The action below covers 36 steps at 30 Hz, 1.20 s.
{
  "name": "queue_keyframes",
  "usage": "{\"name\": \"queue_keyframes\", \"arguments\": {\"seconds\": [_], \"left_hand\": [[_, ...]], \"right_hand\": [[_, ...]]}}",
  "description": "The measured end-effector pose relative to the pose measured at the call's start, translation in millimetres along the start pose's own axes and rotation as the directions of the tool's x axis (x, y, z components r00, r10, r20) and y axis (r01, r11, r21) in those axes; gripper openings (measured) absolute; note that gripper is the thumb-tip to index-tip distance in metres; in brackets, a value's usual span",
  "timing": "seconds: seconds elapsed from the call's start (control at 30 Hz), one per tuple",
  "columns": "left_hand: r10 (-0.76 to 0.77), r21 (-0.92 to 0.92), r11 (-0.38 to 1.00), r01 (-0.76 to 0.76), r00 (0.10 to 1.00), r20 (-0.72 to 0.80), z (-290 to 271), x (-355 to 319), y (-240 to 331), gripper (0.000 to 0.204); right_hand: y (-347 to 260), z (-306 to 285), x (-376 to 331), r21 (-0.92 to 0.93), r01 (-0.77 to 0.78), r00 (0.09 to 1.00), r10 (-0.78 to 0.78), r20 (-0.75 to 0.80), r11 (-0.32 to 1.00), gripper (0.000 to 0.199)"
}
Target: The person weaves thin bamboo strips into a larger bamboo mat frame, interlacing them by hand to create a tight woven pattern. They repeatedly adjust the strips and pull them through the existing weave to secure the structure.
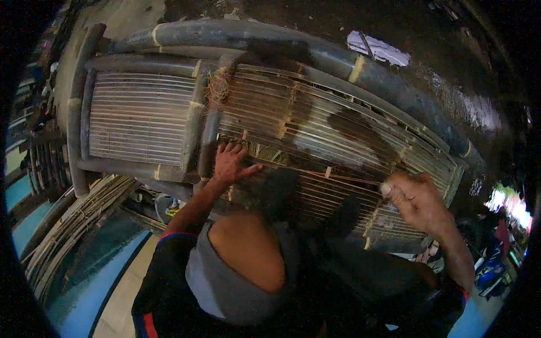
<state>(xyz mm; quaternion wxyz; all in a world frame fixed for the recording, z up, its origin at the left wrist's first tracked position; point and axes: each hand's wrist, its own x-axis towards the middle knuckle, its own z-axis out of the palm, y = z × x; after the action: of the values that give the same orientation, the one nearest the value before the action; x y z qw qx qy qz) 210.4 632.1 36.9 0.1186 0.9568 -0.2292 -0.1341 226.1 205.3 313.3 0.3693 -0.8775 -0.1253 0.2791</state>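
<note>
Under both hands lies a bamboo bench or frame (338, 141) with thin slats held between thick round poles. My left hand (230, 164) rests on the slats beside a thick cross pole, its fingers spread. A thin brown strand (315, 171) stretches from near the left fingers across the slats to the right. At its right end, my right hand (414, 200) is closed on it, thumb on top. The strand looks taut and passes a small light peg (328, 171). Where it starts by the left hand is hard to make out.
A tangle of reddish-brown fibres (218, 85) hangs on the cross pole. A second slatted panel (141, 115) adjoins at left. Long thin strips (73, 231) lie bundled at lower left. My bent knee (248, 248) is close to the near edge. A thick pole (265, 36) runs along the far side.
</note>
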Motion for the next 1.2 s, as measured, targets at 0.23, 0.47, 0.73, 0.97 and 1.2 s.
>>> {"name": "queue_keyframes", "arguments": {"seconds": [0.23,0.47,0.73,0.97,1.2], "left_hand": [[0.076,-0.117,0.989,-0.090,0.990,-0.122,28.3,7.7,-12.6,0.025],[0.108,-0.128,0.980,-0.152,0.948,-0.299,32.6,6.9,-21.0,0.015],[-0.264,-0.560,0.696,0.450,0.885,0.383,-6.9,32.1,-35.6,0.034],[-0.192,-0.573,0.654,0.493,0.842,0.505,-20.0,53.5,-40.9,0.049],[-0.058,-0.304,0.922,0.239,0.864,0.501,6.6,55.2,-43.2,0.067]], "right_hand": [[8.7,-15.2,87.1,-0.205,-0.157,0.987,0.151,-0.049,0.966,0.020],[40.6,-2.4,145.3,-0.733,-0.151,0.983,0.021,-0.183,0.663,0.022],[22.2,156.9,159.9,-0.222,-0.052,0.988,0.082,0.128,0.974,0.041],[51.6,317.0,209.7,0.809,-0.537,0.839,0.248,0.484,0.240,0.029],[7.3,341.6,237.3,0.878,-0.477,0.745,0.511,0.428,-0.040,0.012]]}}
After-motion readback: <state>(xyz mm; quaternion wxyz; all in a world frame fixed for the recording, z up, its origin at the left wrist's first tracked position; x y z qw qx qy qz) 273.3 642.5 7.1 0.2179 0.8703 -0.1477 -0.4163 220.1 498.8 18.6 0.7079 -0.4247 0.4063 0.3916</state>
